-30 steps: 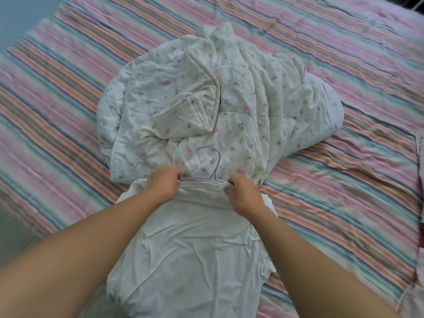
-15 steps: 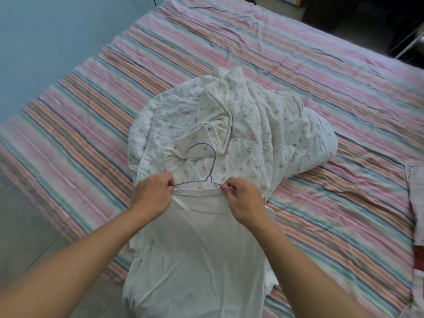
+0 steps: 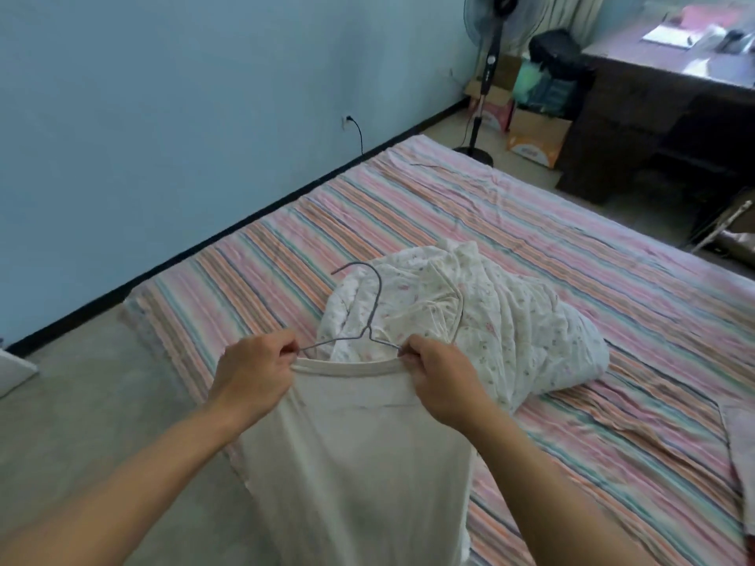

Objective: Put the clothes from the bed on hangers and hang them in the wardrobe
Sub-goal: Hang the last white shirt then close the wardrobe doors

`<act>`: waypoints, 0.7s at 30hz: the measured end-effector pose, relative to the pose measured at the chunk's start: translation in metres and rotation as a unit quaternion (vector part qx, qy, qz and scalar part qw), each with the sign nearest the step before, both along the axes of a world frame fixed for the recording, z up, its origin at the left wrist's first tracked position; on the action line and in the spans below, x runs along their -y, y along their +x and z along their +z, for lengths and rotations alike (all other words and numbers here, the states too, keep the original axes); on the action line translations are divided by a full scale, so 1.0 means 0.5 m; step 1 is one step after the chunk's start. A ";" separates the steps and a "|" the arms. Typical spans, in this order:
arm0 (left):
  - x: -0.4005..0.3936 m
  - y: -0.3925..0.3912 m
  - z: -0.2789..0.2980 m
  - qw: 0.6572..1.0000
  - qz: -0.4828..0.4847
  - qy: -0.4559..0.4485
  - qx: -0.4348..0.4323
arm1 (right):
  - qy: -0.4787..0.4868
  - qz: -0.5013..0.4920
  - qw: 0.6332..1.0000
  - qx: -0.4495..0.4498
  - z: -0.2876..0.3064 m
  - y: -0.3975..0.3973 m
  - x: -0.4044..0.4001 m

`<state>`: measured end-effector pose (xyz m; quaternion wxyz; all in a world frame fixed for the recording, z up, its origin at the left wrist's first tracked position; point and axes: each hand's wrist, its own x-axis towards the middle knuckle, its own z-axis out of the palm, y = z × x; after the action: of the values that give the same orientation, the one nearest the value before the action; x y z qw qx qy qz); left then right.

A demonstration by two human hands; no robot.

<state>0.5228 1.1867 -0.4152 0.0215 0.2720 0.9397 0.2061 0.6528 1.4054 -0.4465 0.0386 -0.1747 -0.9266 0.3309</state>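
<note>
A plain cream shirt hangs from a thin grey wire hanger, lifted above the near edge of the bed. My left hand grips the shirt's left shoulder together with the hanger's arm. On the other side, my right hand pinches the right shoulder and the hanger's other arm. The hook points up and away from me. Behind the shirt, a crumpled white floral garment lies on the striped bed.
A blue wall runs along the bed's left side. A standing fan, cardboard boxes and a dark desk stand beyond the bed's far end. Another piece of cloth shows at the right edge.
Both hands have raised the shirt on its hanger off the bed, and my head has tilted up, bringing the wall, fan and desk into view.
</note>
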 end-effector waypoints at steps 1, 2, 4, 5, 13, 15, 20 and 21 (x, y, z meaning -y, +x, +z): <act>0.030 0.005 0.029 1.000 0.006 0.012 -0.009 | 0.010 0.013 1.000 0.000 0.029 0.000 0.020; 0.060 0.009 0.057 0.999 0.012 0.023 -0.019 | 0.017 0.022 1.000 -0.001 0.059 0.001 0.042; 0.120 0.018 0.111 0.998 0.026 0.038 -0.041 | 0.033 0.036 0.999 -0.011 0.118 0.002 0.089; 0.151 0.023 0.137 0.997 0.034 0.046 -0.053 | 0.043 0.041 0.998 -0.019 0.145 0.002 0.112; 0.370 0.083 0.338 0.987 0.081 0.109 -0.085 | 0.048 0.109 0.988 -0.094 0.374 0.012 0.301; 0.417 0.106 0.384 0.985 0.092 0.114 -0.091 | 0.031 0.118 0.984 -0.131 0.428 0.010 0.355; 0.527 0.146 0.477 0.981 0.130 0.121 -0.081 | 0.046 0.125 0.975 -0.178 0.531 0.000 0.463; 0.547 0.153 0.490 0.981 0.132 0.117 -0.077 | 0.041 0.128 0.972 -0.192 0.545 0.001 0.482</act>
<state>0.5993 0.9133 -0.1701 -0.1102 0.1614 0.9357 0.2937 0.6532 1.1642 -0.1741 0.1805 0.0140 -0.9290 0.3226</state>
